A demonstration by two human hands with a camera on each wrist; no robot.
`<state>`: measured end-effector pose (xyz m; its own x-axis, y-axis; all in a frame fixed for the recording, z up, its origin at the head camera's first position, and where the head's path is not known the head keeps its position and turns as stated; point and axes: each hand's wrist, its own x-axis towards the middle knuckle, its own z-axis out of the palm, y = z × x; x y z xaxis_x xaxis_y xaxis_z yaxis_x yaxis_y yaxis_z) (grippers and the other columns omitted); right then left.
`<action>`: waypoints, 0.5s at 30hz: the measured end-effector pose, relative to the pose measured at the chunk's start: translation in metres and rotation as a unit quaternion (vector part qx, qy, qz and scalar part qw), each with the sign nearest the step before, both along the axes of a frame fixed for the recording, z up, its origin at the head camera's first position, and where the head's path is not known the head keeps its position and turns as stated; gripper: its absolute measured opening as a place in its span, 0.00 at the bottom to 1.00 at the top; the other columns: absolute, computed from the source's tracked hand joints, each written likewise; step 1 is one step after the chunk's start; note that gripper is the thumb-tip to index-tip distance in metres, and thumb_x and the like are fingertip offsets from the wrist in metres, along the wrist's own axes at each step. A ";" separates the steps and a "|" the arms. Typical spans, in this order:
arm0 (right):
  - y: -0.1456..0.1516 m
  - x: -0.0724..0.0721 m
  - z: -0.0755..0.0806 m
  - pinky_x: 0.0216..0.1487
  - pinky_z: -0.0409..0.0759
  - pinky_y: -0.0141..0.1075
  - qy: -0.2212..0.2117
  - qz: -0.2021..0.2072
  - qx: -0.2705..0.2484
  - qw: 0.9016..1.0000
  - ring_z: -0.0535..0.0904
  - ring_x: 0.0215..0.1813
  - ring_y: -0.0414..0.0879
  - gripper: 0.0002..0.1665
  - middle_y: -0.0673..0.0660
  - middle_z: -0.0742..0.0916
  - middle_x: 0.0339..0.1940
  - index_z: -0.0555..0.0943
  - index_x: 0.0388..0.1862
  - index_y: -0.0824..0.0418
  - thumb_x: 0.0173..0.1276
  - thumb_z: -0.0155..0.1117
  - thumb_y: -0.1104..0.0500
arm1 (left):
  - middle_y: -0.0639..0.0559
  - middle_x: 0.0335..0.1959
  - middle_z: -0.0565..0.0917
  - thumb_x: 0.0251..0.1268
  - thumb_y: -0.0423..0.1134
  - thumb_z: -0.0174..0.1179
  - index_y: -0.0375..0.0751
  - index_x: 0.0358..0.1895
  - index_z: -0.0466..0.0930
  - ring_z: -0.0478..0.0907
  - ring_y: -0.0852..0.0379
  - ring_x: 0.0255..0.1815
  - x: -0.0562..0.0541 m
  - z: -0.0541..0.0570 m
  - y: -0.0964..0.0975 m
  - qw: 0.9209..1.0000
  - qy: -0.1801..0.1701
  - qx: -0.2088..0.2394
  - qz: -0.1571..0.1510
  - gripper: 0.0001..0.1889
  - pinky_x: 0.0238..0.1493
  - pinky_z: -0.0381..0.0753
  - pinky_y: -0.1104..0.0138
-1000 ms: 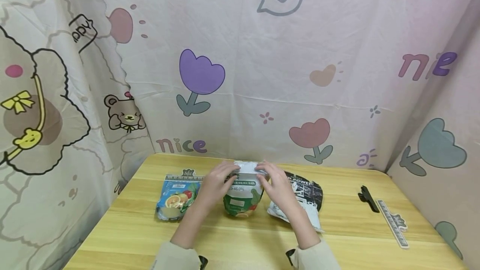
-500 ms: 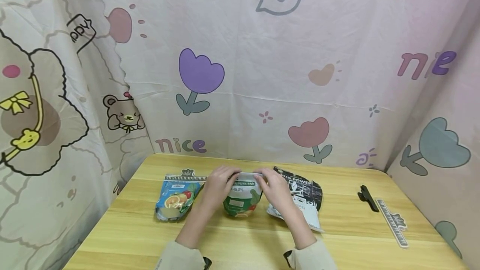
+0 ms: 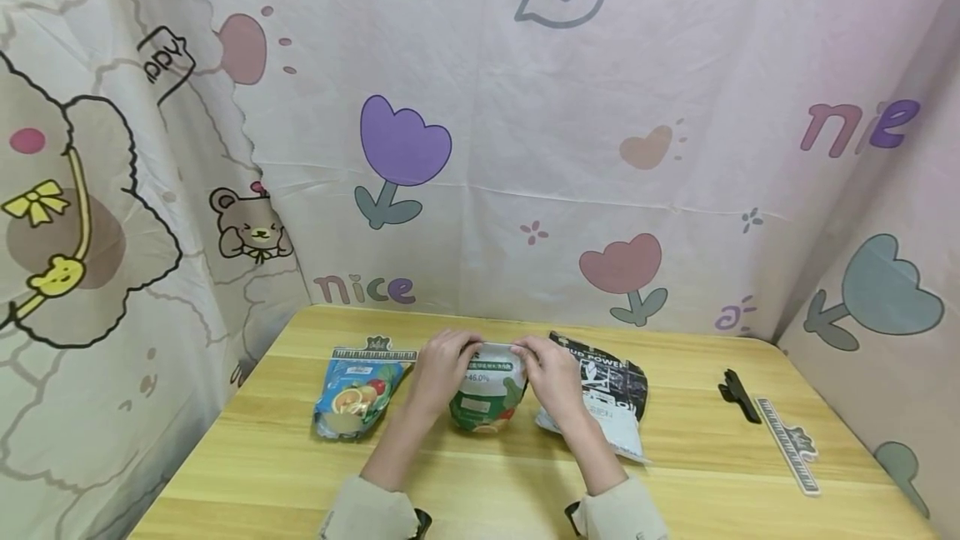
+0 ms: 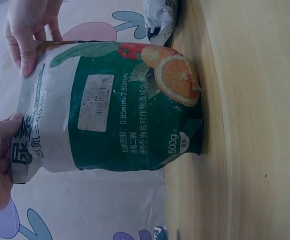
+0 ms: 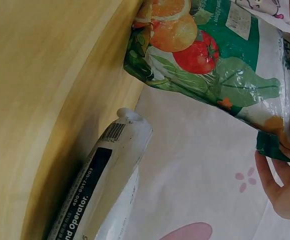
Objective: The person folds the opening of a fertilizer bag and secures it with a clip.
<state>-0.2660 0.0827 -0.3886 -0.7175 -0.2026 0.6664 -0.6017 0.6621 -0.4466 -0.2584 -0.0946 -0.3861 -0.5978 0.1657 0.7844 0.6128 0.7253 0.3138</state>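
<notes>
A green and white bag (image 3: 486, 400) printed with fruit and vegetables stands upright on the table, its top folded over. My left hand (image 3: 442, 372) pinches the left end of the fold between thumb and fingers. At the other end, my right hand (image 3: 551, 373) pinches the right corner. In the left wrist view the bag (image 4: 105, 105) shows a barcode label and "500g". The right wrist view catches its side (image 5: 210, 65), with a green flap by the right hand's fingers (image 5: 268, 176).
Left of the hands lies a blue bag (image 3: 352, 400) with a piano-patterned clip (image 3: 375, 354) at its top. A black and white bag (image 3: 617, 386) is on the right. Farther right are a black clip (image 3: 738, 397) and another piano-patterned clip (image 3: 789, 447). A printed curtain (image 3: 480, 132) hangs behind the table.
The upright white top of the bag has gone down, folded over, and both hands have come lower with it. Over the last half second the hands have stayed nearly still.
</notes>
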 end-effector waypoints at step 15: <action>-0.015 -0.001 0.006 0.41 0.77 0.39 0.080 0.012 0.071 0.994 0.81 0.34 0.45 0.05 0.52 0.85 0.30 0.83 0.32 0.59 0.62 0.64 0.59 | 0.51 0.32 0.84 0.54 0.36 0.66 0.41 0.34 0.84 0.80 0.56 0.35 0.000 -0.001 0.010 0.999 0.020 -0.037 -0.001 0.05 0.40 0.77 0.65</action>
